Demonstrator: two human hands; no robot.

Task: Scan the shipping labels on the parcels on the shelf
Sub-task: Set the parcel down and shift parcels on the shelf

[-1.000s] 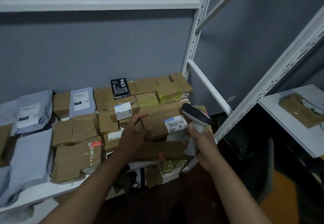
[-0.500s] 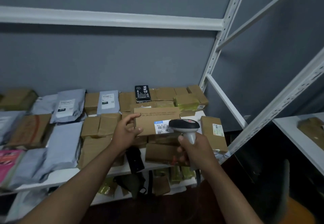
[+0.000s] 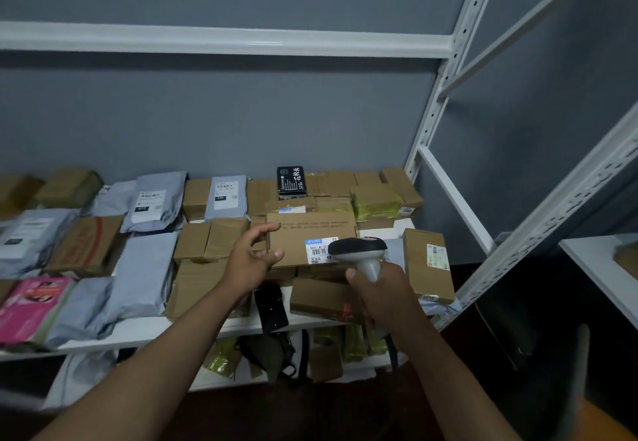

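Brown cardboard box [image 3: 310,233] w/ white label [image 3: 319,251], grey scanner [image 3: 359,254], pink parcel [image 3: 31,306].

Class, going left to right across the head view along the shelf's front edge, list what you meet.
Pink packet → grey mailer bag → left hand → labelled cardboard box → scanner in right hand → upright box.

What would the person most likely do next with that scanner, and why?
Probably tip the scanner slightly onto the white label. The right hand grips it just beside that label, while the left hand holds the brown box at its edge.
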